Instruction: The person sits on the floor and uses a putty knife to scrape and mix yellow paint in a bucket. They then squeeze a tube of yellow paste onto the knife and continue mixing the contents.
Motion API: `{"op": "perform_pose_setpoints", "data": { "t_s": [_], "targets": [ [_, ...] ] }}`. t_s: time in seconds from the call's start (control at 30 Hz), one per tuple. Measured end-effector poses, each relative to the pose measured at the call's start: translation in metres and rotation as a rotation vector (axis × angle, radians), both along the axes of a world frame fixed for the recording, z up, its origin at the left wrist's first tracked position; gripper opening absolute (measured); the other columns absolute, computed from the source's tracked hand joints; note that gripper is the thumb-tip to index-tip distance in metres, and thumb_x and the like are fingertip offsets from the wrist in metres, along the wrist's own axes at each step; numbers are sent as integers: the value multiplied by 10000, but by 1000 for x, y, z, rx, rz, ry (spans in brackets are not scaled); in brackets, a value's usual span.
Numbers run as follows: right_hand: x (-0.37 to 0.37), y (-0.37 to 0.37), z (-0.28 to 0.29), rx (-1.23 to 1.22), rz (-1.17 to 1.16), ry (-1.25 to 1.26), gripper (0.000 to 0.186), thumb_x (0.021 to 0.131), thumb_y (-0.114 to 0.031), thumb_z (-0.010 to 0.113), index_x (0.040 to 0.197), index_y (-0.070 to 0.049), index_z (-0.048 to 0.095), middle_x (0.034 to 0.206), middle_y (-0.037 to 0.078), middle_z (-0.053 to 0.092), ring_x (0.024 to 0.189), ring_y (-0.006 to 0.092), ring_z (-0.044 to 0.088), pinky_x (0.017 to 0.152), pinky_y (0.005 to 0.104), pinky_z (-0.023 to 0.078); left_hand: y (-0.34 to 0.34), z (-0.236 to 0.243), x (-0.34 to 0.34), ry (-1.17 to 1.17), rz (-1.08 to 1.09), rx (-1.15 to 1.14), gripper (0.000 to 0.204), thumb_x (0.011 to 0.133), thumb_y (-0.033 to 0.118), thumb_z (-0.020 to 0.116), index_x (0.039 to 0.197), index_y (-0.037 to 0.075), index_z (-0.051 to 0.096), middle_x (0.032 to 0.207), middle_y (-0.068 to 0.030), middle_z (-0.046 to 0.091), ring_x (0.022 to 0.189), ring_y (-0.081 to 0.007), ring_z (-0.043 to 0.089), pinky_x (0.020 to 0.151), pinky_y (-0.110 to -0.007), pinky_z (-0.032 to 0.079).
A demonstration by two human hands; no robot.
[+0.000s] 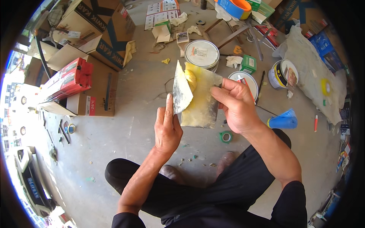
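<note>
My right hand (pixel 240 108) grips the right edge of a thin, smeared rectangular mixing plate (pixel 203 110), thumb on its face. In my left hand (pixel 166 131) is a flat putty scraper (pixel 181 91), tilted up against the plate's left side; my index finger stretches along its left edge and the other fingers are partly hidden. A lump of yellow putty (pixel 191 80) sits between scraper and plate, with a thin yellow film over the plate. Right behind the plate stands a round can with a pale lid (pixel 201 54).
Cardboard boxes (pixel 102 89) and a red pack (pixel 70 79) stand at left. To the right are another lidded can (pixel 249 81), an opened can (pixel 279 76), a green box (pixel 248 64) and a blue film roll (pixel 285 119). Green tape (pixel 226 137) lies near my feet.
</note>
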State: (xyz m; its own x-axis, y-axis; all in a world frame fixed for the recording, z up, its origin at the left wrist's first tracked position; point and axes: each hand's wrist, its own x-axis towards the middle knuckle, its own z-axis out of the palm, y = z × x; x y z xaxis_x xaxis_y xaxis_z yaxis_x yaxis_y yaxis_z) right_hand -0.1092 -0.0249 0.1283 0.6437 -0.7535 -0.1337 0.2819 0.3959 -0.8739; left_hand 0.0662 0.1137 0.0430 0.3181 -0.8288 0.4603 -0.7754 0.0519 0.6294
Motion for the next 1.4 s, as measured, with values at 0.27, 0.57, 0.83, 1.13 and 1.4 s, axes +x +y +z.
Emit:
{"op": "perform_pose_setpoints", "data": {
  "t_s": [0.27, 0.57, 0.83, 1.13, 1.4],
  "targets": [
    [-12, -22, 8, -254, -96, -51, 269, 1050, -57, 632, 1290, 53, 682, 1055, 51, 766, 917, 62, 681, 806, 231, 543, -8, 16, 19, 45, 121, 32, 354, 971, -70, 625, 1319, -7, 623, 858, -127, 559, 687, -262, 542, 613, -396, 474],
    [-12, -35, 26, -1325, -236, 346, 247, 938, 60, 712, 1154, -43, 771, 904, 108, 767, 708, 232, 682, 652, 313, 531, 6, 40, 20, 1260, -307, 425, 544, 1174, 387, 394, 1156, -71, 689, 685, -38, 586, 501, -77, 448, 481, -240, 378],
    [-15, -39, 26, -1335, -33, 327, 225, 972, 47, 683, 1178, 17, 770, 1008, 150, 803, 822, 207, 759, 720, 281, 570, 12, 39, 18, 1345, -364, 491, 541, 1170, 394, 406, 1047, -44, 700, 616, -45, 562, 433, -77, 407, 434, -254, 346],
    [-20, -50, 8, -1409, -33, 571, 269, 921, 75, 685, 1172, 20, 765, 883, 170, 756, 711, 252, 708, 665, 352, 550, 15, 41, 19, 1460, -365, 268, 514, 1174, 367, 399, 1062, -45, 685, 608, -48, 543, 441, -83, 391, 436, -255, 346],
    [14, -10, 6, -1829, -261, 554, 372, 822, 1, 721, 1193, -1, 746, 928, 59, 608, 776, 239, 598, 672, 372, 500, 13, 39, -6, 1400, -257, 281, 453, 1178, 349, 406, 1228, -45, 623, 725, -36, 553, 522, -84, 446, 471, -258, 389]
  ]
}}
